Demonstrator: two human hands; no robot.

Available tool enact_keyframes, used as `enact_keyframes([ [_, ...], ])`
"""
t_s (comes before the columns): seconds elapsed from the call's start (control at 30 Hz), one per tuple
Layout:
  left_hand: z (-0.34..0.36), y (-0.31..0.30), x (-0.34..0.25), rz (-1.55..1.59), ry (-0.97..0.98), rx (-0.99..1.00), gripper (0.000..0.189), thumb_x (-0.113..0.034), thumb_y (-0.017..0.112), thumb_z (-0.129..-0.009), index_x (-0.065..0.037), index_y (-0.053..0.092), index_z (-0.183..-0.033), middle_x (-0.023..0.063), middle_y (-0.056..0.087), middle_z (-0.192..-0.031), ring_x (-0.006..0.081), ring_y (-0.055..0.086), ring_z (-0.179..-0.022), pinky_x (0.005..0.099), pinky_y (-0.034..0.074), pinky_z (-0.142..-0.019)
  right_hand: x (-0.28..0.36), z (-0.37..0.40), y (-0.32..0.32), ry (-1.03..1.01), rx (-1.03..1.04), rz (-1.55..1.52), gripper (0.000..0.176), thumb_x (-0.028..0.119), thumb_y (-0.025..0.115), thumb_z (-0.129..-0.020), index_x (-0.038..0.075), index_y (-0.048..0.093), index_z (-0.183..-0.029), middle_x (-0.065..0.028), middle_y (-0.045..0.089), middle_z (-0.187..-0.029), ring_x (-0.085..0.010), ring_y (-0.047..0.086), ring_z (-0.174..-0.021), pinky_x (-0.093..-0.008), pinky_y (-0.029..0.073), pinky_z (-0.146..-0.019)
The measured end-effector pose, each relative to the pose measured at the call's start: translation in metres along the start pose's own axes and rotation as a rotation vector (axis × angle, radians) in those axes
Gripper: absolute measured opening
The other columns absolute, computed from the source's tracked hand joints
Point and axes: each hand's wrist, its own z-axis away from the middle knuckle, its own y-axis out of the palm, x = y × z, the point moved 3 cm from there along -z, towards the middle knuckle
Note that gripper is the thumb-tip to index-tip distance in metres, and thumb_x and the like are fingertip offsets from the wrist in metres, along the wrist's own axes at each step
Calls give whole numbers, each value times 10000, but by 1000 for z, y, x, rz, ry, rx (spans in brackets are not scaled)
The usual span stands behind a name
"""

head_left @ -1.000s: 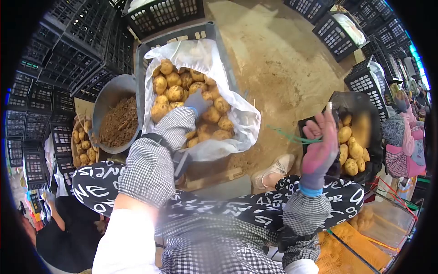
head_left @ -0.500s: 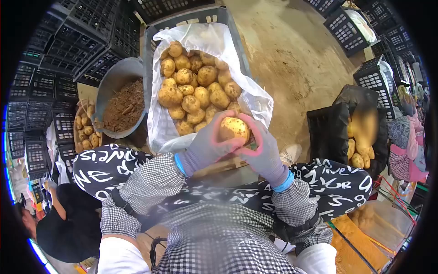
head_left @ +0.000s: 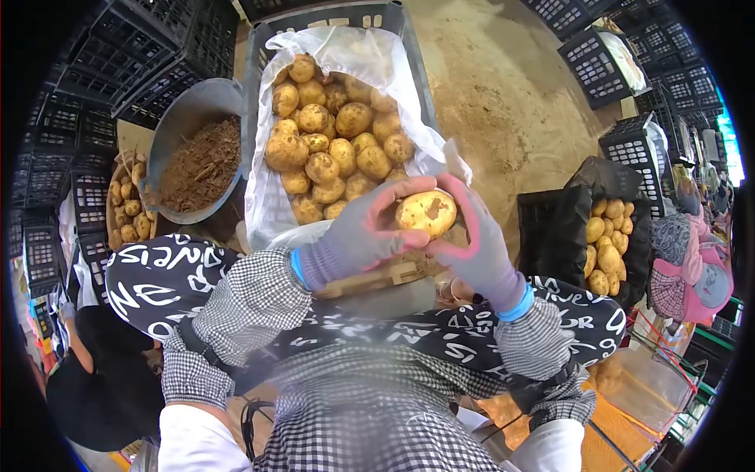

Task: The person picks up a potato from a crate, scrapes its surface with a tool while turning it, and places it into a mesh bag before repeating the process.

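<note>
Compared with the frame from one second ago, the left hand (head_left: 351, 234) has come out of the lined crate (head_left: 423, 86) and the right hand (head_left: 489, 256) has moved in from the far right of it; a potato (head_left: 414, 214) is now between them. Position: above the near right corner of the lined crate. Hand state: thumbs below and forefingers above, both hands curved around the potato in a light fingertip pinch, palms held off the skin. The brown patch (head_left: 435, 208) faces upward, in plain sight. For good handling, support the potato from both sides, rotate it with the fingertips and avoid rubbing the skin. Keep it low near the lined crate, since a smooth, rounded surface could slip from loose fingers.
</note>
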Motion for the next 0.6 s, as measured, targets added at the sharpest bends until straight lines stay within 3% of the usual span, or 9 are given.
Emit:
enact_keyframes([
  [0.03, 0, 1, -2, 55, -19, 9, 761, -180, 762, -847, -2, 338, -1453, 92, 467, -1382, 191, 461, -1287, 340, 382, -1090, -4, -2, -2, 56, 38, -61, 735, 66, 787, -688, 42, 491, -1361, -170, 534, -1340, -319, 552, -1211, -363, 458, -997],
  [0.13, -3, -4, 4, -18, 41, -57, 773, -174, 780, -830, -3, 351, -1450, 101, 468, -1389, 193, 472, -1278, 338, 396, -1079, -10, -5, 4, -62, -29, 45, 729, 69, 787, -699, 52, 491, -1365, -171, 529, -1340, -331, 548, -1211, -369, 465, -989],
  [0.23, -2, -10, -2, -443, -78, -130, 770, -202, 786, -825, -2, 375, -1445, 113, 468, -1393, 199, 459, -1294, 338, 386, -1089, -15, -3, 18, -139, -76, 120, 730, 80, 796, -705, 64, 493, -1369, -165, 527, -1334, -331, 548, -1206, -378, 469, -984],
  [0.33, 0, -10, -1, -266, -28, -70, 685, -248, 744, -868, -2, 423, -1422, 123, 504, -1364, 200, 504, -1250, 332, 419, -1062, -16, 1, 21, -148, -62, 160, 722, 84, 802, -707, 71, 503, -1363, -161, 525, -1329, -335, 546, -1205, -385, 474, -977],
  [0.43, 2, -17, 6, -84, -169, -115, 603, -288, 686, -916, -6, 463, -1400, 130, 540, -1330, 208, 555, -1185, 330, 464, -1012, -16, 2, 22, -114, -19, 128, 726, 99, 808, -702, 70, 505, -1361, -156, 516, -1340, -333, 542, -1209, -384, 475, -977],
  [0.53, -1, -25, 8, -103, -263, -264, 585, -274, 709, -904, -17, 490, -1382, 93, 606, -1230, 134, 568, -1116, 234, 480, -927, -15, 3, 25, -159, 3, 132, 733, 121, 818, -695, 71, 509, -1358, -159, 514, -1339, -330, 541, -1208, -384, 474, -979],
  [0.6, -3, -25, 3, -332, -128, -234, 584, -270, 705, -907, -2, 487, -1378, 98, 600, -1233, 135, 563, -1127, 237, 482, -931, -17, 3, 26, -196, -25, 144, 731, 127, 820, -691, 74, 514, -1353, -163, 513, -1336, -329, 545, -1203, -387, 476, -979],
])
